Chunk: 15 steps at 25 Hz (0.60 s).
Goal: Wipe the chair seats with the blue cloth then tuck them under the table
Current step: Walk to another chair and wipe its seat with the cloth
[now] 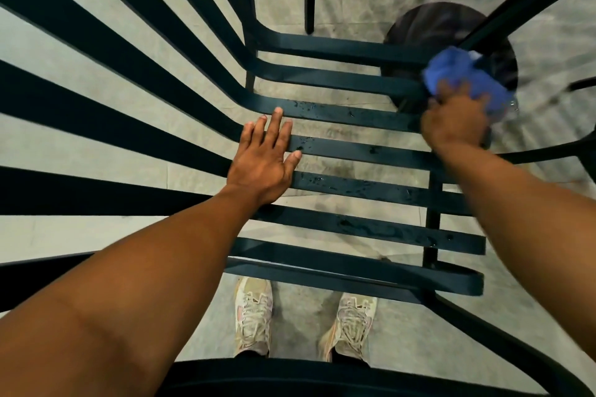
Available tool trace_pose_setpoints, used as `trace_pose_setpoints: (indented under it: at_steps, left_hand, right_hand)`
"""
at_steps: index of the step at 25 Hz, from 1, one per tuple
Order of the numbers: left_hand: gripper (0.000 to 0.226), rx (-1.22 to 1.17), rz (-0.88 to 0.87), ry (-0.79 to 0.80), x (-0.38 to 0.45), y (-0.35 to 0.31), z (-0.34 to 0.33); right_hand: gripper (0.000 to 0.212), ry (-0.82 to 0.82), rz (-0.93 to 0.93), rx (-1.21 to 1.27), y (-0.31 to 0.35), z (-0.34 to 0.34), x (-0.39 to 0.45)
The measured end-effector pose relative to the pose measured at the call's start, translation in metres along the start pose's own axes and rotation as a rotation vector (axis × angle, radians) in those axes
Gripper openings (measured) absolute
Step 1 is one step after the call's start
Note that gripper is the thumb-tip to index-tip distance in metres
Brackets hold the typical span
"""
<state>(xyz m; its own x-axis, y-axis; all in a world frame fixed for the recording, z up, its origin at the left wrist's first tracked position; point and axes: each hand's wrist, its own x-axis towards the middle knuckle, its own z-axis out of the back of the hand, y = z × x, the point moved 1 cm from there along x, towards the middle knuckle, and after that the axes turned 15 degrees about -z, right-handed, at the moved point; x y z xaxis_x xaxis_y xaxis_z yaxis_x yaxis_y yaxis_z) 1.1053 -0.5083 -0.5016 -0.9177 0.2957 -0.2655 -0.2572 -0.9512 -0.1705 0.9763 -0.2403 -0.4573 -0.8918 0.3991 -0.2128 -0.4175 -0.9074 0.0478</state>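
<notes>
Wiping wet slatted seat (354,155).
Right hand (454,126) clamped on cloth (464,80) at far edge; left hand (264,161) flat, fingers apart.

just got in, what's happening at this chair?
A person stands over a dark slatted chair seat, looking straight down. The right hand grips a bunched blue cloth at the far right edge of the seat; the cloth is motion-blurred, so wiping looks under way. The left hand lies flat, fingers spread, on the slats at the left side. Water droplets still sit on several slats. The chair is not tucked away yet.
</notes>
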Motion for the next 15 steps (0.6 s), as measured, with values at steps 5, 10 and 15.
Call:
trace_pose_setpoints:
  at_steps: [5, 10, 15]
  left_hand:
    - [0.062, -0.004, -0.049, 0.067, 0.0, 0.002, 0.005]
    - [0.059, -0.029, -0.076, 0.097, 0.001, 0.002, 0.014]
    - [0.059, -0.097, -0.073, 0.119, 0.0, 0.004, 0.015]
  right_hand:
    - [0.039, 0.294, 0.426, 0.077, 0.183, -0.047, -0.106]
    - [0.045, 0.231, 0.693, -0.101, 0.152, -0.048, -0.103]
    - [0.063, 0.166, 0.48, -0.205, 0.005, -0.018, -0.062]
